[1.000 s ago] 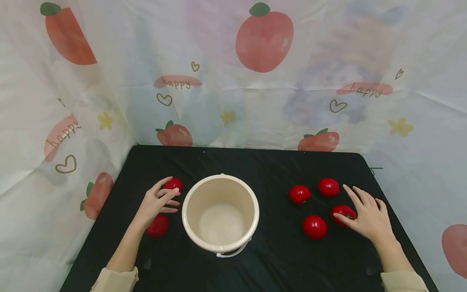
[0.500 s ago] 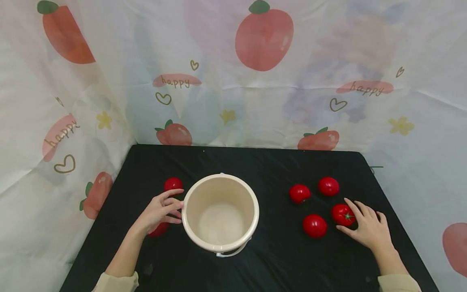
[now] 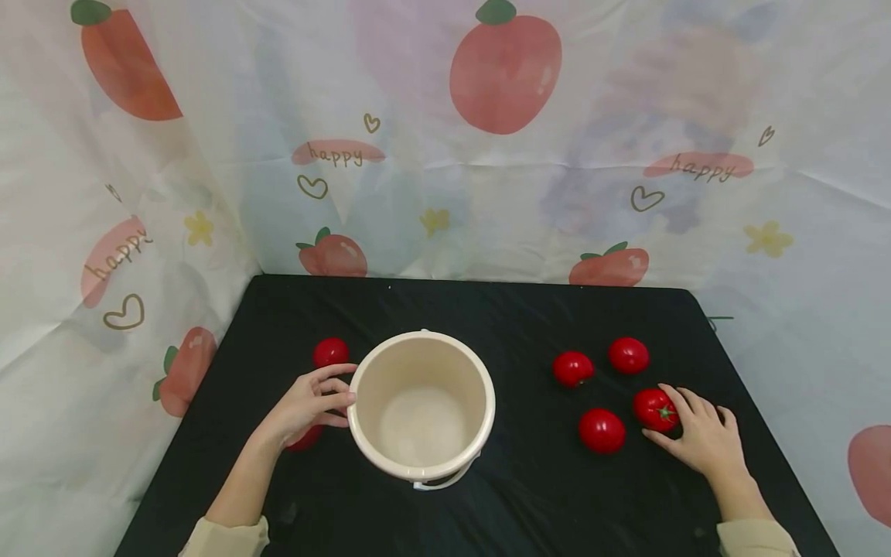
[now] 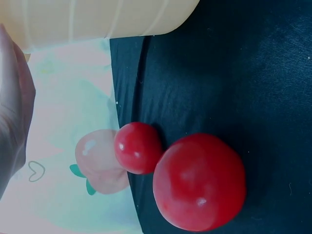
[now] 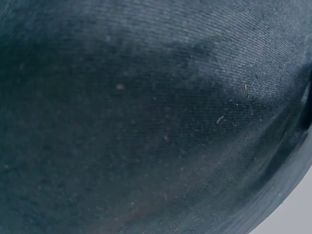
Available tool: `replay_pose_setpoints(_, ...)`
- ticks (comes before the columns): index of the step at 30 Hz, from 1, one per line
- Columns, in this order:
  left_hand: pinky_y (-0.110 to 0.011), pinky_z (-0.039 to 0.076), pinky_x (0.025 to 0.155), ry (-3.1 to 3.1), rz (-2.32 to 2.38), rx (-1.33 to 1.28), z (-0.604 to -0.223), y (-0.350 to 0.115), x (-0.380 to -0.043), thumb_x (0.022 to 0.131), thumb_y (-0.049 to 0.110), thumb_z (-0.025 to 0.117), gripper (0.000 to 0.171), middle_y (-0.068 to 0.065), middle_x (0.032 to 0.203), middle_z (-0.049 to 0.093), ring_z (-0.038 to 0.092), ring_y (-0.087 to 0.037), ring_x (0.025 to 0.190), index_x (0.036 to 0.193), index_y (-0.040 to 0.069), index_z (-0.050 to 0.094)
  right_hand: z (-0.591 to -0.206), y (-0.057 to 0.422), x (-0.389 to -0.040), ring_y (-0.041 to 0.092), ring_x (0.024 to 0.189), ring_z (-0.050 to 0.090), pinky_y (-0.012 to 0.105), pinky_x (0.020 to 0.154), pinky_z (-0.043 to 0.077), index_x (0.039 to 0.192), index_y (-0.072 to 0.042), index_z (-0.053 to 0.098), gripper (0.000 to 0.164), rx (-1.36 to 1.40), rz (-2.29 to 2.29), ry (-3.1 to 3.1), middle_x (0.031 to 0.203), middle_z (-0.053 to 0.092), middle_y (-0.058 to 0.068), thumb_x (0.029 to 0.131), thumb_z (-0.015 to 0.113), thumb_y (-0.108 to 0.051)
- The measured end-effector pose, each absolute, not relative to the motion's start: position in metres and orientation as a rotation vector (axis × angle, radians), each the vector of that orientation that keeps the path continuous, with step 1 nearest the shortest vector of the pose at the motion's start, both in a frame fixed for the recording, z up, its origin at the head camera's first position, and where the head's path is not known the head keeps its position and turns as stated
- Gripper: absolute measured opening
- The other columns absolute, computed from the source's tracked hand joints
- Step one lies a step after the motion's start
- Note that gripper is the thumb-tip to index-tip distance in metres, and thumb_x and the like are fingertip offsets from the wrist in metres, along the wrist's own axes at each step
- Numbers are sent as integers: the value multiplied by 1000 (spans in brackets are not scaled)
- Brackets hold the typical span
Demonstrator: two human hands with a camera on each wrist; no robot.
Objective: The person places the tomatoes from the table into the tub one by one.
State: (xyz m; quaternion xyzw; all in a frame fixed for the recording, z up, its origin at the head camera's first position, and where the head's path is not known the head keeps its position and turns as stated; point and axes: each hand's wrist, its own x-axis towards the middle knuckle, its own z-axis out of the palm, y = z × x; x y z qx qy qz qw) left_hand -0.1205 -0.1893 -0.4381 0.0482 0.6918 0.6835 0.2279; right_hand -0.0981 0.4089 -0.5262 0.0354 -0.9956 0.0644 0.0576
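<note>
A cream bucket (image 3: 421, 466) stands upright on the black table, its white handle (image 3: 445, 485) hanging at the front. My left hand (image 3: 306, 406) touches the bucket's left side, thumb and forefinger at the rim, fingers loosely extended. In the left wrist view the hand (image 4: 13, 102) is partly seen by the bucket's wall (image 4: 92, 19). On the right, my right hand (image 3: 706, 437) holds a red tomato (image 3: 654, 408) with a green stem, thumb at its near side and fingers at its far right side. The right wrist view shows only dark cloth.
Three more red tomatoes lie right of the bucket: one (image 3: 573, 369), another (image 3: 629, 356) and a nearer one (image 3: 602, 431). Left of it are a far tomato (image 3: 330, 352) and a near tomato (image 3: 304, 439), partly under the left hand. A printed curtain (image 3: 487, 201) hangs behind.
My left hand has moved right and nearer, from over the far left tomato to the bucket's rim. My right hand has come down and closed in around the stemmed tomato.
</note>
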Motion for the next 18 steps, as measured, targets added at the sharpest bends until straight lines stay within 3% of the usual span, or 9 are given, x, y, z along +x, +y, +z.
replay_pose_setpoints(10,-43,54,70,1908,1876,127,-438,-189,-121,84,9,65,61,-5,85,61,65,-16,75,135,-3,34,-519,409,-105,40,104,39,60,87,25,122,-8,41,79,180,118,-2989,113,43,22,64,74,-51)
replay_pose_setpoints(18,-43,55,70,1906,1875,125,-437,-188,-121,84,10,65,62,-5,85,61,65,-19,75,135,-3,34,-482,395,-127,38,97,43,57,85,29,121,-9,42,80,319,-4,-2891,109,46,19,60,76,-46)
